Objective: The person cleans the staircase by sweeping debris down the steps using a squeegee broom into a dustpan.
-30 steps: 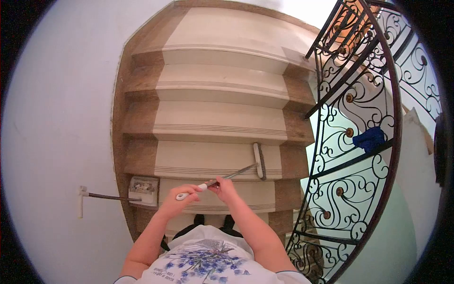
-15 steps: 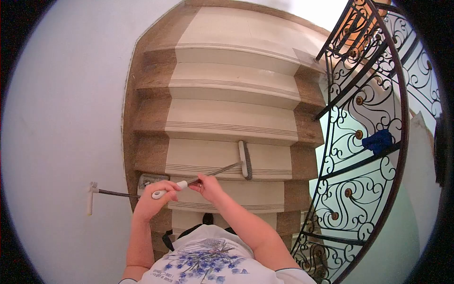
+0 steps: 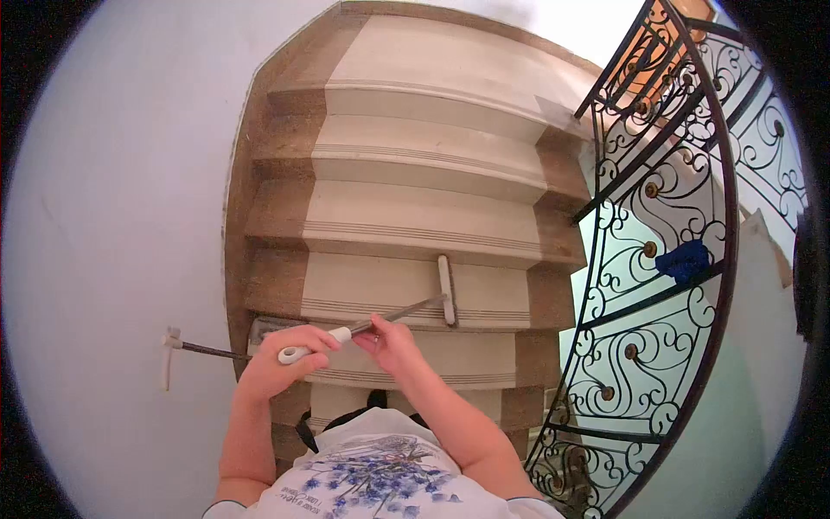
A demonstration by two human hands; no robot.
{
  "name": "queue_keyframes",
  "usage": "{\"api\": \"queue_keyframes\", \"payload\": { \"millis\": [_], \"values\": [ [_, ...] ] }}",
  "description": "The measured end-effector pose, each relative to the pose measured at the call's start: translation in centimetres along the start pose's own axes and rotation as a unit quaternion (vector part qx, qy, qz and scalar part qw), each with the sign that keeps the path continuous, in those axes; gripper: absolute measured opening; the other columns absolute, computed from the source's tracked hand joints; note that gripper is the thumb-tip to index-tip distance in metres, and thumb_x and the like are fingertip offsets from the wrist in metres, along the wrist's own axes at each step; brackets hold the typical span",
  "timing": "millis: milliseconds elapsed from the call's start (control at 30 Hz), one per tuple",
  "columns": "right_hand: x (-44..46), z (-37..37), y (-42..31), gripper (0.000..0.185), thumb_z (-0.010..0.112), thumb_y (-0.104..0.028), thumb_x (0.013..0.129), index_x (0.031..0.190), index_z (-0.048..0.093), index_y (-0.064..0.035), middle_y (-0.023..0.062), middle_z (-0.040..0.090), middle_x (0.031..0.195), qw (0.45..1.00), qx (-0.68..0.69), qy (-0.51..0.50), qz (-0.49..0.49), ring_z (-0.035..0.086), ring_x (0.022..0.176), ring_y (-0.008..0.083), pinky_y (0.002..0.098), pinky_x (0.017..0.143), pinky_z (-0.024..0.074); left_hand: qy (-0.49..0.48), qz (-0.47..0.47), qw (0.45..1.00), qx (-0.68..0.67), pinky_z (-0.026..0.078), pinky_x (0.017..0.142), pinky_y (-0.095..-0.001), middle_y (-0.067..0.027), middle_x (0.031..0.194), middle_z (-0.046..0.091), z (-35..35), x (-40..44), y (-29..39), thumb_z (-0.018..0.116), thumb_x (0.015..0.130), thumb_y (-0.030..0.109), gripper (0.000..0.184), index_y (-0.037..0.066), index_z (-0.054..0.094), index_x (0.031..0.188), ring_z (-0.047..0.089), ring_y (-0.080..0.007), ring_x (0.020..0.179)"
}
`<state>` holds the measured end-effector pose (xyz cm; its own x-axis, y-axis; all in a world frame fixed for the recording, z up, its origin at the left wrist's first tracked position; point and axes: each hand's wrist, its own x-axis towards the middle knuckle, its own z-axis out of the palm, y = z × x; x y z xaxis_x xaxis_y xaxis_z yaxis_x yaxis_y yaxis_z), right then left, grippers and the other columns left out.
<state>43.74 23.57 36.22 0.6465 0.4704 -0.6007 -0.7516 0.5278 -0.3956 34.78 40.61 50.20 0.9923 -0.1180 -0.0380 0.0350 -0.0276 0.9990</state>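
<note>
My left hand [image 3: 292, 356] is wrapped round the white grip end of a broom [image 3: 406, 310]. Farther along, my right hand [image 3: 389, 344] closes on its metal shaft. The broom's narrow white head [image 3: 447, 290] lies on a stair tread to the right of my hands, with only a thin edge of grey bristles showing. By my left wrist, a grey pan-like piece, probably a dustpan [image 3: 264, 328], sits at the wall side of the stairs, partly hidden by my hand. A dark pole with a white T-shaped end [image 3: 173, 344] sticks out to the left.
Cream stair treads [image 3: 424, 203] with brown side borders climb ahead. A white wall [image 3: 130, 216] runs along the left. On the right curves a black wrought-iron railing [image 3: 631, 352] with a dark handrail; a blue cloth [image 3: 683, 262] hangs on it.
The broom head has turned slightly, so less of its bristles shows. Both hands keep their hold, and my right hand has shifted a little to the right. The view has moved slightly.
</note>
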Motion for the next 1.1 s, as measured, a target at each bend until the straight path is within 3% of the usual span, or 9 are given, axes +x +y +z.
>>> {"api": "queue_keyframes", "payload": {
  "millis": [133,233,300,500,567,633,733,833,1100],
  "values": [
    [-0.2,-2.1,-1.5,0.023,0.045,-0.015,0.092,0.102,0.049,0.0052,0.017,0.058,0.095,0.999,-0.024,-0.013,-0.03,0.061,0.085,0.0286,0.0409,0.075,0.0544,-0.023,-0.011,1.0,-0.012,0.045,0.075,-0.0272,-0.0071,0.096,0.062,0.8,1.2,-0.8,0.065,0.078,0.005,0.007,0.001,0.063,0.083,0.056,-0.0129,0.087],
    [0.9,-4.8,-3.0,0.023,0.046,-0.015,0.092,0.103,0.048,0.0047,0.0166,0.057,0.096,0.996,-0.068,0.031,-0.042,0.06,0.084,0.0282,0.042,0.074,0.054,-0.048,0.008,0.997,-0.056,0.046,0.076,-0.0271,-0.0068,0.098,0.062,3.0,3.2,-5.0,0.065,0.079,0.006,0.007,0.001,0.062,0.084,0.056,-0.013,0.088],
    [1.6,-7.0,-3.6,0.015,0.049,-0.016,0.091,0.094,0.052,-0.0018,0.0129,0.06,0.09,0.992,-0.064,0.1,-0.053,0.059,0.08,0.0254,0.0395,0.074,0.0521,-0.042,0.005,0.997,-0.061,0.045,0.077,-0.028,-0.0077,0.098,0.062,4.6,4.0,-6.3,0.064,0.079,0.007,0.007,0.001,0.062,0.082,0.056,-0.0143,0.088],
    [3.8,-9.5,-3.9,0.018,0.046,-0.018,0.093,0.094,0.051,-0.0013,0.0131,0.059,0.088,0.994,-0.068,0.084,-0.007,0.059,0.079,0.026,0.0384,0.071,0.052,-0.016,-0.011,0.999,-0.045,0.045,0.079,-0.0286,-0.0072,0.097,0.063,5.6,4.4,-7.6,0.061,0.081,0.009,0.009,0.001,0.063,0.077,0.057,-0.0154,0.09],
    [4.3,-9.3,-3.2,0.018,0.045,-0.018,0.093,0.094,0.05,-0.0009,0.0136,0.059,0.088,0.995,-0.062,0.077,0.008,0.059,0.079,0.0264,0.0387,0.071,0.0521,-0.003,-0.033,0.999,-0.038,0.045,0.079,-0.0284,-0.0072,0.097,0.063,5.2,3.9,-7.2,0.06,0.081,0.009,0.009,0.001,0.063,0.077,0.057,-0.0151,0.089],
    [4.8,-8.9,-2.7,0.018,0.045,-0.017,0.093,0.095,0.05,-0.0002,0.0155,0.059,0.09,0.995,-0.066,0.071,0.02,0.06,0.082,0.0279,0.0402,0.074,0.0523,0.017,-0.053,0.998,-0.024,0.047,0.071,-0.025,-0.0054,0.091,0.062,4.8,3.5,-6.6,0.061,0.082,0.007,0.01,-0.001,0.062,0.087,0.057,-0.0106,0.076],
    [5.1,-8.0,-1.9,0.018,0.045,-0.016,0.092,0.098,0.048,0.0007,0.017,0.057,0.094,0.991,-0.129,0.006,0.032,0.059,0.088,0.0298,0.0418,0.078,0.0518,0.045,-0.054,0.997,-0.011,0.047,0.07,-0.0249,-0.005,0.087,0.061,4.0,2.5,-5.7,0.06,0.082,0.006,0.011,-0.002,0.063,0.089,0.057,-0.0104,0.074],
    [5.2,-5.9,-0.5,0.021,0.045,-0.016,0.093,0.102,0.047,0.0023,0.0185,0.056,0.098,0.995,-0.075,-0.006,0.065,0.058,0.092,0.0305,0.0425,0.079,0.0512,0.087,-0.104,0.991,-0.008,0.047,0.069,-0.0249,-0.005,0.087,0.061,3.0,1.2,-4.6,0.061,0.081,0.005,0.011,-0.001,0.063,0.089,0.057,-0.0103,0.074],
    [5.6,-1.0,2.6,0.025,0.042,-0.017,0.094,0.104,0.045,0.0065,0.0195,0.055,0.1,0.986,-0.095,-0.051,0.124,0.058,0.092,0.0312,0.0421,0.081,0.0508,0.138,-0.075,0.987,0.03,0.047,0.066,-0.025,-0.0062,0.086,0.061,0.4,-1.8,-1.6,0.061,0.08,0.004,0.009,-0.002,0.063,0.087,0.058,-0.0109,0.071]
  ]
}}
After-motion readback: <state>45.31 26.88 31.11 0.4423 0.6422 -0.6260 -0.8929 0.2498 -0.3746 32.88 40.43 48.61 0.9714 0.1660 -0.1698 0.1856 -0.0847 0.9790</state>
